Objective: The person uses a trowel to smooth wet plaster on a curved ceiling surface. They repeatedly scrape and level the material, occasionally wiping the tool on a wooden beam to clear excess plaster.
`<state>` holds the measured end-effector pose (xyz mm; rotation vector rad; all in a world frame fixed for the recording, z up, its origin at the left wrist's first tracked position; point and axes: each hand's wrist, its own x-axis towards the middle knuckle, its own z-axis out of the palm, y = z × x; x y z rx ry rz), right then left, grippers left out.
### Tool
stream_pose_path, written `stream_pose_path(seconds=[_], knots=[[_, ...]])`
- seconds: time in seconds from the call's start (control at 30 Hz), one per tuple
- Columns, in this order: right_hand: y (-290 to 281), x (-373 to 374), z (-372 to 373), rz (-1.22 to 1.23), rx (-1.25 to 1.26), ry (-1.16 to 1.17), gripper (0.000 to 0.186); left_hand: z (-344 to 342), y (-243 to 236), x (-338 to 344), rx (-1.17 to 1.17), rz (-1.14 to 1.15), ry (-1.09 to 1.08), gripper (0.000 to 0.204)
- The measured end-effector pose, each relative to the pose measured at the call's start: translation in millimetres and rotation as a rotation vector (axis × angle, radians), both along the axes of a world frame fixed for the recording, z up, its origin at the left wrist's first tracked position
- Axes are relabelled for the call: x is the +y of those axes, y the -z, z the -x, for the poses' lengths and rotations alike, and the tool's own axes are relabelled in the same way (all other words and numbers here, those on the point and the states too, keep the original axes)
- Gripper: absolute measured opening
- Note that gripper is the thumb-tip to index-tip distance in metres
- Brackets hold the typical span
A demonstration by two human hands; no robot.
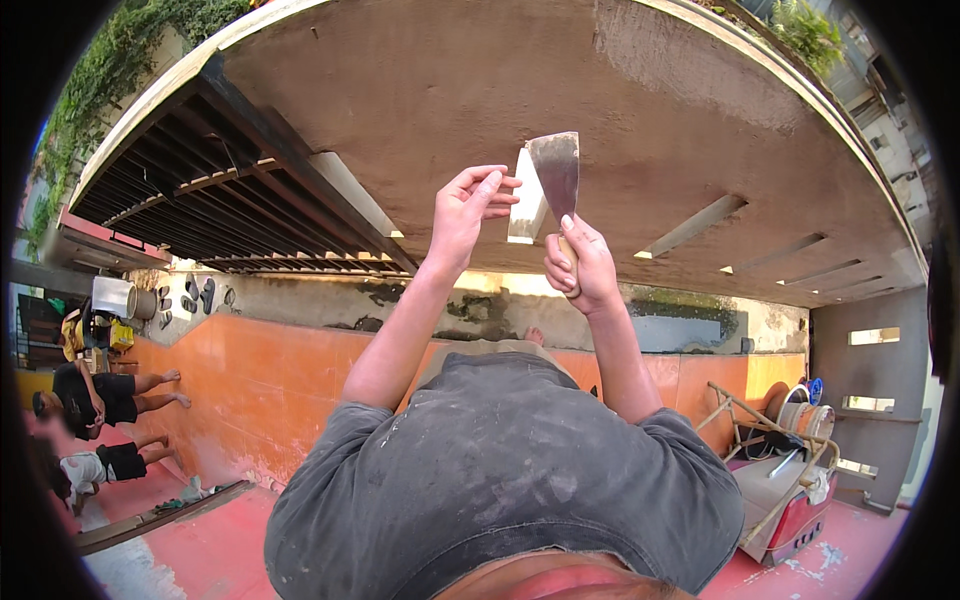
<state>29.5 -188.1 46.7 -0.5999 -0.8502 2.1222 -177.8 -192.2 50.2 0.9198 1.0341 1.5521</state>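
My right hand [585, 262] is closed round the light wooden handle of a scraper [560, 170]. Its wide, dull metal blade points upward in front of the wall. Close by on the left, my left hand [468, 215] is raised with its fingers apart and slightly bent, and nothing shows in it. Its fingertips come near a bright slot [526, 205] in the brown plastered wall [420, 100]. The blade overlaps that slot in the view; whether it touches the wall I cannot tell.
A dark barred gate [270, 180] adjoins the wall on the left. Slippers [207, 295] lie beyond the orange ledge [270, 370]. Two people are at the far left. At right stand a metal frame [728, 405], a bucket [818, 422] and a red-and-grey box [800, 525].
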Motion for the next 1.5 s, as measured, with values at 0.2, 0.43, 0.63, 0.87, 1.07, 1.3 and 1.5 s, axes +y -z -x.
stream_pose_path(seconds=[0.2,0.43,0.63,0.87,1.07,1.3,1.5], knots=[[21.7,-61.5,23.6,0.058,-0.080,-0.048,0.026,22.3,30.4,-28.8,-0.073,0.080,-0.008,0.031],[35.5,-94.1,35.3,0.094,-0.103,-0.063,0.026,30.3,56.9,-46.1,-0.097,0.109,-0.017,0.021],[29.5,-89.1,31.1,0.061,-0.144,-0.059,0.028,36.7,60.5,-36.7,-0.114,0.104,-0.036,0.017],[29.2,-48.4,5.7,0.059,-0.125,0.064,0.029,27.8,64.4,-6.1,0.075,0.137,-0.096,0.017],[20.9,8.9,-25.4,0.023,-0.121,0.195,0.016,11.9,67.5,24.2,0.292,0.038,-0.145,0.021],[20.4,65.4,-36.3,-0.042,-0.122,0.170,0.015,5.9,70.7,41.4,0.197,0.046,-0.134,0.028],[-1.5,88.2,-27.7,-0.196,-0.236,0.179,0.019,-20.7,48.3,60.2,0.212,-0.006,-0.093,0.026]])
